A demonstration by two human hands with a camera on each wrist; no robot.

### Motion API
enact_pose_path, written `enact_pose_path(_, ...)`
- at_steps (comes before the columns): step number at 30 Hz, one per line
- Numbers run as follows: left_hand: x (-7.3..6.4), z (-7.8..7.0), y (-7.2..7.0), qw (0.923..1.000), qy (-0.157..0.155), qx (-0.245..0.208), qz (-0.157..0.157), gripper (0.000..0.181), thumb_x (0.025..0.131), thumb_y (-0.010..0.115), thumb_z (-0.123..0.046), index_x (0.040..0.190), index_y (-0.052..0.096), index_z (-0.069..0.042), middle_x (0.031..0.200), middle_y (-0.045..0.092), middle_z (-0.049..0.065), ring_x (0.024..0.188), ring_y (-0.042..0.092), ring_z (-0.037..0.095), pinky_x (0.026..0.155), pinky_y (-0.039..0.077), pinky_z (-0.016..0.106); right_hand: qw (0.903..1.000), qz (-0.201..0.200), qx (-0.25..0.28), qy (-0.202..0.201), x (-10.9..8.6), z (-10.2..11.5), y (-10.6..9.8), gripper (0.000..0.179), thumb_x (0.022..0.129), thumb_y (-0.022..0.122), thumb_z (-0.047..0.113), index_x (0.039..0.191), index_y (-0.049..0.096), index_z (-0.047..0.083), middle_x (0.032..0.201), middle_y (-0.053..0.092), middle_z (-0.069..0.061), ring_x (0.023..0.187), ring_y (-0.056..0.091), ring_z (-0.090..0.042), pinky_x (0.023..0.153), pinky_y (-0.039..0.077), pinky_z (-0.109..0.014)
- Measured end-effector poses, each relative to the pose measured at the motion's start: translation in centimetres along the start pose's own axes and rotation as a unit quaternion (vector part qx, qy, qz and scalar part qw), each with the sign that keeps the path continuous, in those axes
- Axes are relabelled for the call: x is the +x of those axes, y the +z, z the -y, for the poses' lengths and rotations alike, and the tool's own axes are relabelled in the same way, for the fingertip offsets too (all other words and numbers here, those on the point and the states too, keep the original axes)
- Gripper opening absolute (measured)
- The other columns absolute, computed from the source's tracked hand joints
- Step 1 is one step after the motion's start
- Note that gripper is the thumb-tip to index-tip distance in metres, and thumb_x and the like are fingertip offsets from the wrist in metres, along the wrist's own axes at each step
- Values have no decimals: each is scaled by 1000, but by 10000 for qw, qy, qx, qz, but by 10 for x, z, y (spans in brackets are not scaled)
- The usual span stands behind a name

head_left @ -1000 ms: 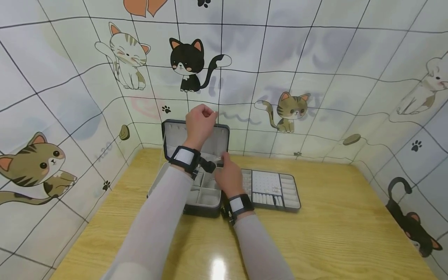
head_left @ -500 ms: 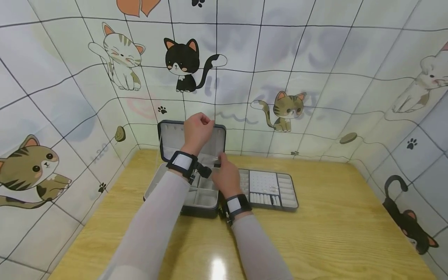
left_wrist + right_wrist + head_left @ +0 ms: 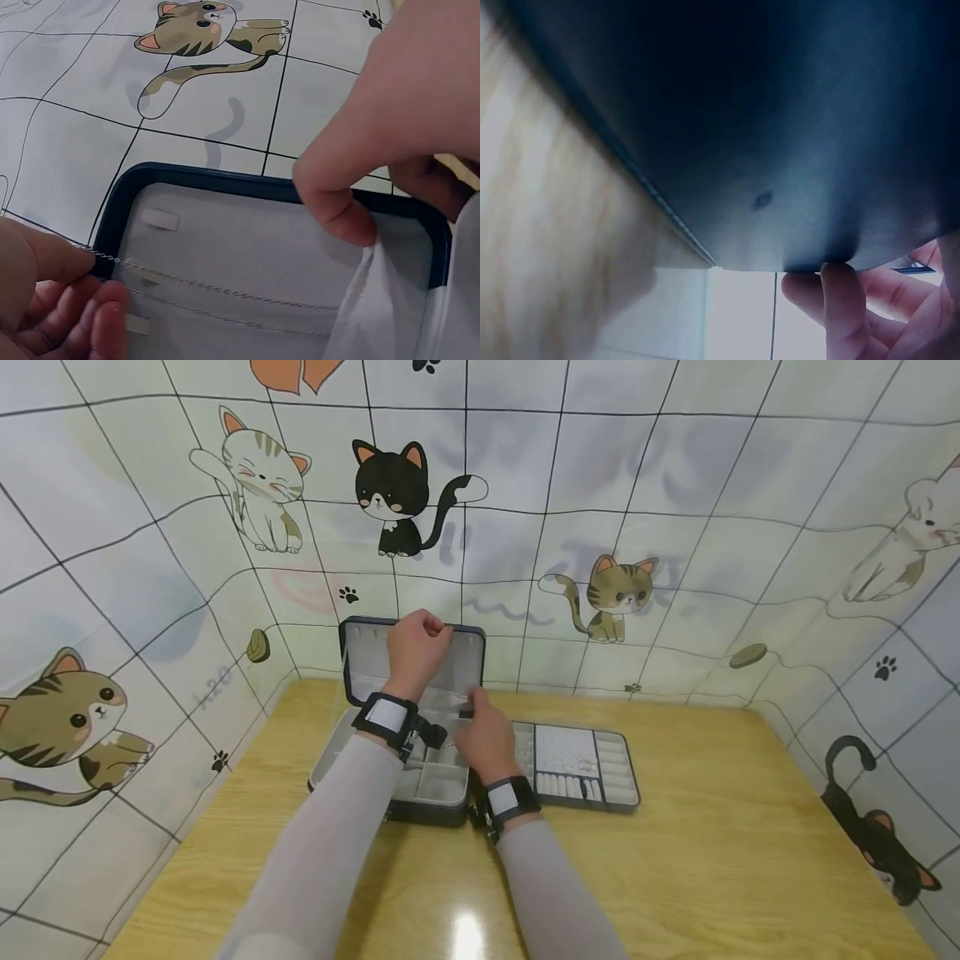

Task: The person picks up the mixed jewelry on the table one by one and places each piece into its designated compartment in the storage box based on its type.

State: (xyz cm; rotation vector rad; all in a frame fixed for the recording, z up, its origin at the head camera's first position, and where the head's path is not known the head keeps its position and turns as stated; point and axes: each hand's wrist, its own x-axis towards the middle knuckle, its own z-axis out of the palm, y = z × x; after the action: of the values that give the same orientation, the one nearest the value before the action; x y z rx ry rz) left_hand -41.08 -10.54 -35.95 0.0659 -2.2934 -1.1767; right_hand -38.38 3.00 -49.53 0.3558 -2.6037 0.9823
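Note:
A dark-blue jewellery box stands with its grey-lined lid raised. My left hand is up in front of the lid, pinching a thin silver chain necklace between thumb and fingers. Two strands hang from it, their lower ends hidden in the lid's pale fabric pocket. At the pocket's edge my right hand holds the gathered cloth and pulls it away from the lining. The right wrist view has the box's dark side wall close up, with right fingers past its far edge.
Right of the box lies a grey jewellery tray with ring rolls, an earring panel and small cells. Small hooks line the lid near its top. A cat-print sheet hangs behind the wooden table.
My left hand has come down from above the lid's top edge and slightly left, still pinching the chain. My right hand stays at the pocket.

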Motion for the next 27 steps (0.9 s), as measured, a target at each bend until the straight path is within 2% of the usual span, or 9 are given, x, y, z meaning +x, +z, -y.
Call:
enact_pose_path(6,-8,11,11,9987,225,-220,-411,16,97,77,-18,94,69,-5,87,73,13,81,66,28,66,46,31,9999,129,-8,42,-2,-1,0,59,85,74,11,141,55,17,102,77,-12,67,59,-24,55,46,-35)
enact_pose_path(12,-10,18,24,9966,121,-414,-703,14,98,75,-15,92,68,-5,82,70,12,79,64,27,67,44,31,9999,28,-127,-58,-1,-1,0,59,85,75,9,140,55,16,105,78,-13,69,62,-26,59,49,-39)
enact_pose_path(18,-11,14,30,9960,186,-425,-770,14,99,73,-15,90,67,-6,82,69,12,79,64,28,69,45,33,9998,-6,-170,-66,-1,-3,1,56,87,79,11,138,55,18,102,78,-11,74,67,-26,65,54,-41)
enact_pose_path(24,-13,9,35,9966,212,-56,-796,15,99,73,-16,89,68,-6,80,71,11,78,65,28,71,47,37,9996,5,-207,-183,-1,-4,1,55,88,80,12,137,54,17,97,76,-11,71,64,-25,63,53,-40)
enact_pose_path(27,-15,6,36,9969,212,-11,-757,13,99,71,-14,90,68,-6,81,72,12,78,66,30,72,48,39,9996,63,-199,-194,-1,-4,-1,54,90,79,13,136,53,17,95,75,-11,69,62,-24,62,52,-39)
